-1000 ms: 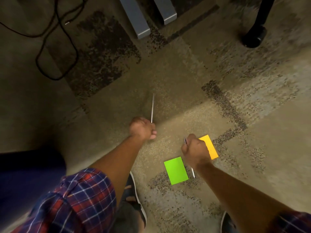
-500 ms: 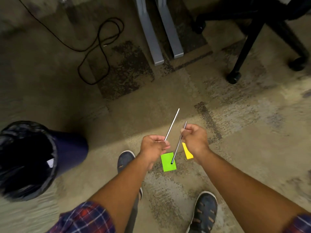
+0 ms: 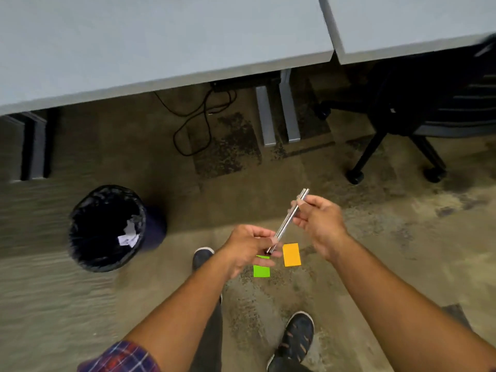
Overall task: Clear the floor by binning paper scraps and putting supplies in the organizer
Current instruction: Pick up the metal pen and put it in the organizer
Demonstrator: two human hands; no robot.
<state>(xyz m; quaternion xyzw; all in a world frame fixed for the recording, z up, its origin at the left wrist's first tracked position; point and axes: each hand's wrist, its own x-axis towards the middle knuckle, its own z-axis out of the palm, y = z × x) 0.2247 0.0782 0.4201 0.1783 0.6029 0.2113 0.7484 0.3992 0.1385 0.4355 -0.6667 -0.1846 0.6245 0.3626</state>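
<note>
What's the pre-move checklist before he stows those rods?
1. Two thin metal rods gathered side by side: ok.
2. Left hand grips their lower end: ok.
3. Right hand pinches the upper part: ok.
4. Organizer located: not ok, none in view.
5. Floor cleared: not ok, green sticky note and orange sticky note lie on the carpet.
6. Trash bin open, scraps inside: ok.

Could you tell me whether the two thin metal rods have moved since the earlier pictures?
Yes. The two metal rods, earlier held apart, now lie together between left hand and right hand, raised above the green note.
</note>
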